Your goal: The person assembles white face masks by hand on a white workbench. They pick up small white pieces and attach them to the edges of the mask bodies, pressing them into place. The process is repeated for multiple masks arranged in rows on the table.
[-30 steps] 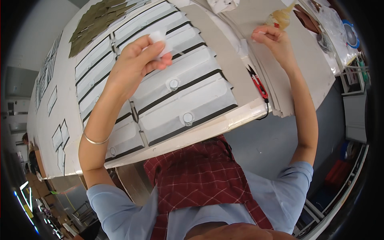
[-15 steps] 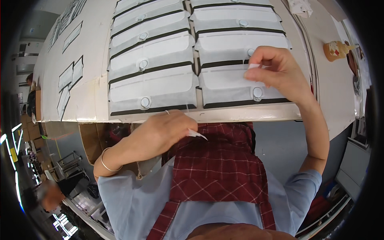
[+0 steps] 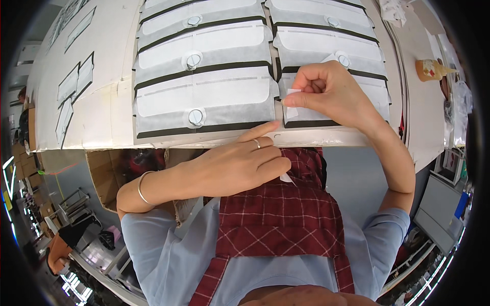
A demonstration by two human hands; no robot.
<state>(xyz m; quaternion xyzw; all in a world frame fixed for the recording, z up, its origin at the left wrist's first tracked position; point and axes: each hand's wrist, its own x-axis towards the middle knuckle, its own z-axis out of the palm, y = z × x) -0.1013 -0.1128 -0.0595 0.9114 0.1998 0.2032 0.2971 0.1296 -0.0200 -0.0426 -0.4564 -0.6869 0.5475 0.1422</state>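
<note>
My right hand [image 3: 332, 94] pinches a small white paper-like slip [image 3: 292, 103] between thumb and fingertips. It hovers over the left end of the front right flat piece [image 3: 375, 97], which is white and grey with black edging. My left hand [image 3: 240, 166] is at the table's front edge, its index finger stretched toward the gap between the two front pieces. Its other fingers curl round a thin white slip [image 3: 287, 178] that sticks out below. The front left piece [image 3: 204, 94] lies flat, with a round pale button-like disc [image 3: 196, 117] near its lower edge.
More such pieces lie overlapping in two columns on the pale table [image 3: 109, 112]. Black-outlined shapes [image 3: 84, 76] are at the left. A yellowish squeeze bottle [image 3: 429, 70] and crumpled white material [image 3: 393, 11] are at the right. An open cardboard box [image 3: 102, 178] stands below the table edge.
My left hand has moved right along the table edge, and its index finger now stretches out. My right hand has moved left with its slip. The view has shifted slightly.
</note>
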